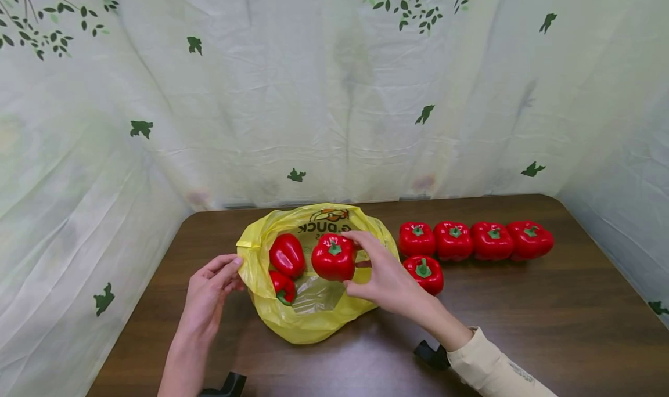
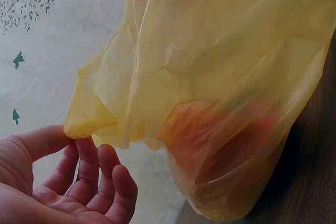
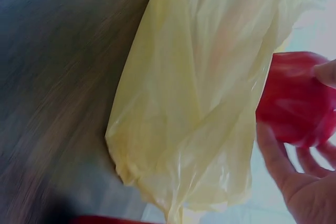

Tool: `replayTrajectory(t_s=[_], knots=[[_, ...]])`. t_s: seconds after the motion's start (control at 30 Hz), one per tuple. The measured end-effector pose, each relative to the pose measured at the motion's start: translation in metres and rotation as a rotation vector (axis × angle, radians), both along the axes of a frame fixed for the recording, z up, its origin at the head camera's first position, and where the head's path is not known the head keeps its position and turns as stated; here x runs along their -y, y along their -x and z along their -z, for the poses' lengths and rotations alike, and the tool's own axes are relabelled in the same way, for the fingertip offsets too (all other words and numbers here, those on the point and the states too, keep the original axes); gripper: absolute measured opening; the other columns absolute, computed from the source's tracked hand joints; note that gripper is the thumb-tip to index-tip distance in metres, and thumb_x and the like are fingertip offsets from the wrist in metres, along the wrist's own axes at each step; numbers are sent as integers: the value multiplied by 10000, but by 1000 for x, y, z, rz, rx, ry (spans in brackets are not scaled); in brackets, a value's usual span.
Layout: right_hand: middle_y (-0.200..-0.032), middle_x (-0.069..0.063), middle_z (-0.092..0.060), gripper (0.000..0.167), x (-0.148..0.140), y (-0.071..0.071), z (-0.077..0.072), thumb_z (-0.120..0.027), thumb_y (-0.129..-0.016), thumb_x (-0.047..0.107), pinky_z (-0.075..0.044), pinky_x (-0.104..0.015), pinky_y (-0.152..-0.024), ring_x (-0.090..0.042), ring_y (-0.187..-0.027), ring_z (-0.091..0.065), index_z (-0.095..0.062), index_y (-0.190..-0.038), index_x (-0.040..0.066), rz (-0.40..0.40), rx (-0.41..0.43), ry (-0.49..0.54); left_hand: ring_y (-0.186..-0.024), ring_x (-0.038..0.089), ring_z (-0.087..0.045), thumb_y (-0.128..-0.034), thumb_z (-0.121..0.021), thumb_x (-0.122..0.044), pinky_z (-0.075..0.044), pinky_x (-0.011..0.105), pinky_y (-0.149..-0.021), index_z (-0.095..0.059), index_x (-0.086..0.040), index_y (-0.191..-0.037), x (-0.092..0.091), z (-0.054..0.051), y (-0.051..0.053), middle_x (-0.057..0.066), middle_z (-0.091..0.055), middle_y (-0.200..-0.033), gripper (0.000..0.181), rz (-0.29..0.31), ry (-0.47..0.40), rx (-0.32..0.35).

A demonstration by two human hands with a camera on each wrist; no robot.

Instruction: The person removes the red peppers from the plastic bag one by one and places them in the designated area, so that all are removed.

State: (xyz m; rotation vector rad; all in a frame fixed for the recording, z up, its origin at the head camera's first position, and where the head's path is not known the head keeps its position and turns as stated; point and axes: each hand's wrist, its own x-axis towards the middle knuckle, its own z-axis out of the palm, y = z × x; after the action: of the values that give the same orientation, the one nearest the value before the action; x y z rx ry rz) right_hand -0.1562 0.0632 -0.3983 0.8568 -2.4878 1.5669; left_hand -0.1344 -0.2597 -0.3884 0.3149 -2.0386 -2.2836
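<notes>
Bag (image 1: pixel 300 330), one, yellow, thin plastic, dark print with reversed lettering inside the far wall; stands open-mouthed on the brown table (image 1: pixel 538 316). Left hand (image 1: pixel 209 289): at the bag's left rim, thumb and forefinger pinching the plastic, remaining fingers loosely bent. Right hand (image 1: pixel 384 275): over the bag's right side, thumb and fingers gripping a pepper from opposite sides. Held pepper (image 1: pixel 332 259), one, glossy red, green stem turned toward the head camera; located at the bag's mouth, in the right wrist view partly hidden behind the rim. Upper pepper (image 1: pixel 287 255), red, inside the bag at left. Lower pepper (image 1: pixel 281 285), red, below it in the head view, green stem showing. Row of peppers (image 1: pixel 492 240), four, red, green-stemmed, set side by side on the table to the right of the bag. Loose pepper (image 1: pixel 425 276), one, red, in front of the row's left end, just beside the bag; contact with the row cannot be told. Sleeve (image 1: pixel 491 362), cream, on the right arm. Backdrop (image 1: pixel 313 112), pale cloth, leaf and bird motifs.
</notes>
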Motion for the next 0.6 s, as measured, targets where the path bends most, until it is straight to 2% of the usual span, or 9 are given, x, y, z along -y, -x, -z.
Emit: replayTrajectory(t_s=[0.17, 0.33, 0.43, 0.6], knots=[[-1312, 75, -483, 809, -9, -4, 0, -818, -720, 29, -565, -337, -798, -103, -1150, -503, -442, -1413, 206, -6, -88, 52, -684, 138, -599, -923, -712, -238, -536, 258, -682, -718, -87, -976, 1, 1, -1, 2, -675, -825, 161, -1, 3, 7], [-1331, 40, -482, 811, -20, -10, -4, -825, -715, 32, -565, -328, -792, -143, -1169, -506, -441, -1411, 197, -34, -127, 64, -698, 142, -603, -919, -716, -254, -538, 260, -696, -715, -87, -990, 1, 0, -1, 3, -679, -840, 182, -3, 11, 21], [-1331, 31, -490, 811, -29, -14, -6, -834, -710, 37, -565, -320, -792, -150, -1166, -517, -443, -1404, 187, -53, -141, 45, -708, 145, -601, -916, -719, -269, -537, 261, -703, -716, -91, -996, 1, -1, -2, 2, -677, -850, 195, -8, 23, 34], [-1315, 72, -507, 830, -46, -21, -9, -854, -685, 56, -566, -334, -792, -123, -1141, -534, -455, -1395, 215, -15, -171, -15, -706, 146, -602, -914, -721, -268, -540, 266, -704, -716, -90, -993, 0, -1, -1, 3, -675, -841, 195, -9, 27, 35]])
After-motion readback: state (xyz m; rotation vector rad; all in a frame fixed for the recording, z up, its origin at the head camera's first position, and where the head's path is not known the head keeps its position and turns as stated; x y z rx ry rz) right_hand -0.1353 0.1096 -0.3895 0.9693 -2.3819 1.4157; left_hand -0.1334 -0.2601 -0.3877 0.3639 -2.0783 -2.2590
